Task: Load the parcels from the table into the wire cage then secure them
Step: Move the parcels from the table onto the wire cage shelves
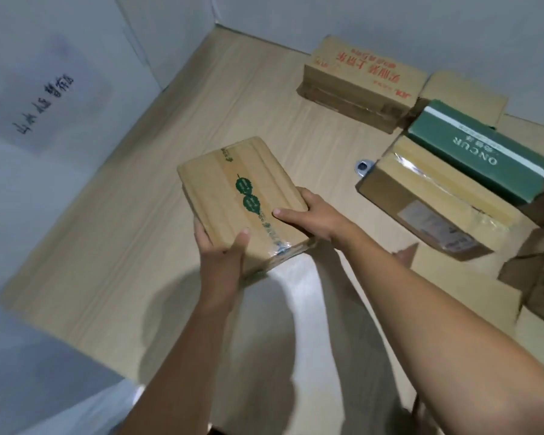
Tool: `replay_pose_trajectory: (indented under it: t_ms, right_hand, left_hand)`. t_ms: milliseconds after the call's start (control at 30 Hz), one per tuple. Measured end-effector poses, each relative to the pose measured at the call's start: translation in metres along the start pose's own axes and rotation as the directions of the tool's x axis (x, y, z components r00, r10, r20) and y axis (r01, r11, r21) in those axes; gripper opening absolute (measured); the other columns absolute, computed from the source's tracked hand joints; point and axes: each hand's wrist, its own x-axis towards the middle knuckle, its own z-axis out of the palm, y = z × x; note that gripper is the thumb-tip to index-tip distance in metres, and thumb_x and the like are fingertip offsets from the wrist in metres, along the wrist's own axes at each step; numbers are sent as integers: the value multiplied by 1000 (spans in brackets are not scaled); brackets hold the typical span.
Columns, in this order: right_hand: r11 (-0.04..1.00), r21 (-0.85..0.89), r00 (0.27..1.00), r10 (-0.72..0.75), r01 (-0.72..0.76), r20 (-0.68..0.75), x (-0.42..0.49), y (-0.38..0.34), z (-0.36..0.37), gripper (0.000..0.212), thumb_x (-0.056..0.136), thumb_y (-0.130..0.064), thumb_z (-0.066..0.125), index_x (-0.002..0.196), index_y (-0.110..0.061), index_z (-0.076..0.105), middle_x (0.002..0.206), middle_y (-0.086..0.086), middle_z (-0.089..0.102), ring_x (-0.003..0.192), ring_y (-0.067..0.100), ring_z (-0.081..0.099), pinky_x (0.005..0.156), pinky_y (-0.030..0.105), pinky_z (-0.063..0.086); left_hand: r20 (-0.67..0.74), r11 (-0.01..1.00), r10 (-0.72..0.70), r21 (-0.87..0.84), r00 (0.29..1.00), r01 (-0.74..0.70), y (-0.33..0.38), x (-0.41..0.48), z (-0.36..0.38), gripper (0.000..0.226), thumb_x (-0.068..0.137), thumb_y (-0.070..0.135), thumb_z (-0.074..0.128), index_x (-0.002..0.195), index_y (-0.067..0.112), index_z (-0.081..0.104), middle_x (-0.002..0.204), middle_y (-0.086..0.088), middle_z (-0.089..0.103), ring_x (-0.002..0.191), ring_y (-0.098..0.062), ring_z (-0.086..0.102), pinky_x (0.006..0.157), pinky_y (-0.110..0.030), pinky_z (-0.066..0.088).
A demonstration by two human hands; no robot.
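Both hands on one flat parcel (239, 189), held clear above the tan surface (132, 221). Left hand (222, 249) grips the near corner, thumb on top, fingers underneath. Right hand (310, 215) clamps the right edge the same way. Both grips sit at the near end, so the far end could dip, and a thumb could slip on the glossy tape (248, 199). Hard to tell whether this surface is the table or the cage floor. Further right, a green box (481, 152) lies askew across a taped box (427, 208); a knock from a passing arm could tip it. Red-printed box (361, 80) sits farthest, by the wall (421, 32).
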Motion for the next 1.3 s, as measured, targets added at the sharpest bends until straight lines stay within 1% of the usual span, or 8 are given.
replay_pose_trajectory:
  t_ms: [300,567,667,733,833,1033,1133,1300]
  right_hand:
    - [928,343,989,-143,145,-33,-163,8,63,88,68,-68,83,144,-44,44,142,-1,53,124,15,61,110,42,50]
    - [950,158,947,-292,271,130,-279,9,130,98,74,-69,76,156,-52,26,147,-9,44,129,7,53,112,35,44]
    - [938,51,901,-345,344,262,-314,16,178,104,76,-70,76,157,-56,13,144,-10,39,129,7,47,107,25,39]
    - [917,-24,858,-363,399,364,-340,26,216,101,80,-66,76,159,-54,14,138,-10,42,127,7,48,107,22,42]
    - [868,-106,757,-357,486,547,-374,39,269,97,84,-59,76,161,-44,19,149,0,45,133,17,51,114,44,45]
    - [749,-152,496,-258,644,829,-460,79,379,93,80,-60,78,157,-49,26,142,-9,49,127,-1,52,110,30,44]
    - [711,-157,361,-145,686,921,-507,108,423,88,80,-56,79,153,-54,31,143,-8,50,129,6,53,113,38,45]
    - [632,-221,259,32,743,965,-562,160,476,83,77,-64,77,145,-68,30,142,-15,47,124,5,54,100,30,49]
  left_hand:
    - [-4,957,196,219,981,-190,55,-143,-73,104,78,48,85,159,47,20,158,23,39,139,4,46,117,-38,43]
    - [-272,967,247,125,930,-220,14,-305,-143,93,80,48,84,156,41,33,140,25,59,124,3,61,92,-14,53]
    - [-428,981,195,66,882,-184,-17,-368,-180,96,77,54,84,156,44,32,141,24,58,125,2,60,100,-23,54]
    - [-535,988,138,19,834,-152,-43,-414,-205,94,82,46,84,158,42,29,149,15,54,130,-4,58,110,-40,51]
    - [-669,990,78,-36,740,-137,-83,-486,-233,90,89,36,81,160,37,26,154,7,50,135,-11,56,113,-48,47]
    - [-913,972,-92,-170,398,-164,-167,-633,-251,84,92,36,79,159,37,28,150,13,53,131,-4,57,106,-34,52]
    - [-945,947,-218,-265,245,-181,-206,-695,-245,87,90,41,78,159,38,25,148,18,54,127,3,58,104,-31,51]
    - [-914,887,-389,-405,113,-223,-263,-761,-239,81,86,47,79,152,49,33,135,23,61,120,2,62,92,-21,56]
